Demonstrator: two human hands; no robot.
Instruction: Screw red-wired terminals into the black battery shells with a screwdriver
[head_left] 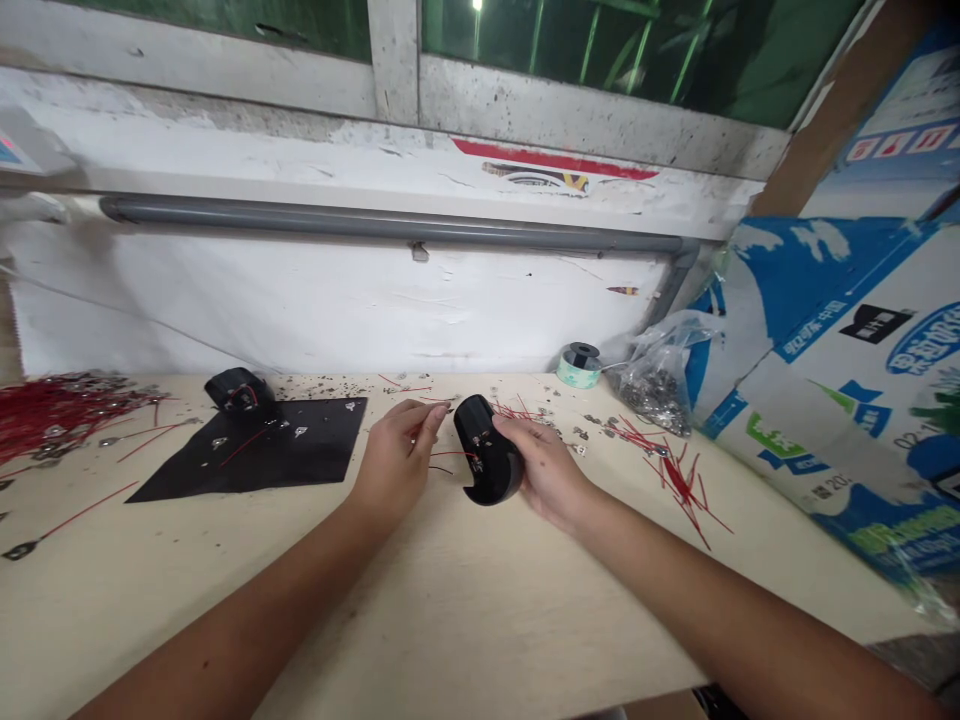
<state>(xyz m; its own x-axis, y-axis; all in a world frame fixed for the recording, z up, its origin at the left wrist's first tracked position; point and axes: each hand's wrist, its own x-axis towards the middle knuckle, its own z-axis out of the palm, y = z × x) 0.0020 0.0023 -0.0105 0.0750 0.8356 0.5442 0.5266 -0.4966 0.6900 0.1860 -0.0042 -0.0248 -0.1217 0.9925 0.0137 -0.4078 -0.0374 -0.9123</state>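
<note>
desk (465,620): far edge along white wall (300,300); right side bordered by printed carton (847,380); room between my forearms (285,600). right hand (551,468): mine, curled around black housing (501,465), held before me over the desk. left hand (397,455): mine, thumb and forefinger pinched together beside it; whether on anything, i cannot tell.

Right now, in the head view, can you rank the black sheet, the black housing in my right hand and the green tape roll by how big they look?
1. Black sheet
2. Held black housing
3. Green tape roll; it sits farther back, so this is apparent size only.
</note>
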